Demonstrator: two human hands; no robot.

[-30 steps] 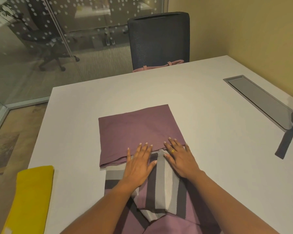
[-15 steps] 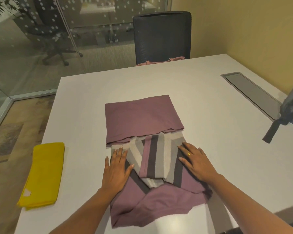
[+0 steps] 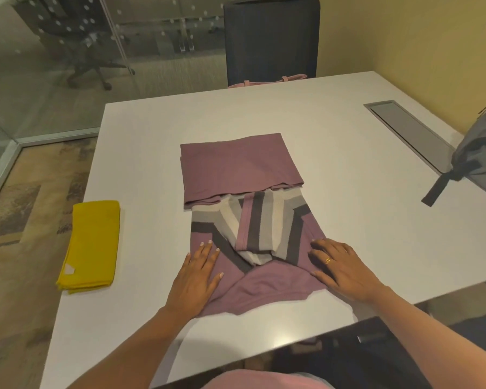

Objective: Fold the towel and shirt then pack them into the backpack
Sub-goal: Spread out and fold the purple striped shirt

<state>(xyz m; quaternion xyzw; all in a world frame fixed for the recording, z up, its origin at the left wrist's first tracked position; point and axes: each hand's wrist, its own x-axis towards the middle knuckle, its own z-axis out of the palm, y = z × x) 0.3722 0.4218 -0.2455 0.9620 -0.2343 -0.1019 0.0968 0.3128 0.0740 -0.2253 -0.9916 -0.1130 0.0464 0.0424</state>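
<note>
A purple shirt (image 3: 239,167) with grey, white and dark striped sleeves lies partly folded in the middle of the white table (image 3: 334,141), its far end folded back over itself. My left hand (image 3: 197,273) lies flat on the shirt's near left edge, fingers straight. My right hand (image 3: 340,268) presses flat on the near right edge. A folded yellow towel (image 3: 91,244) rests at the table's left edge. The grey backpack (image 3: 480,153) stands at the far right, cut off by the frame, a dark strap hanging from it.
A grey cable hatch (image 3: 407,133) is set into the table at the right. A dark office chair (image 3: 270,37) stands behind the far edge with a pink strap (image 3: 267,80) on its seat. A glass wall runs along the left.
Both hands slid apart and toward me along the shirt, from its middle to its near side edges. The view tilted down, bringing the towel fully into sight.
</note>
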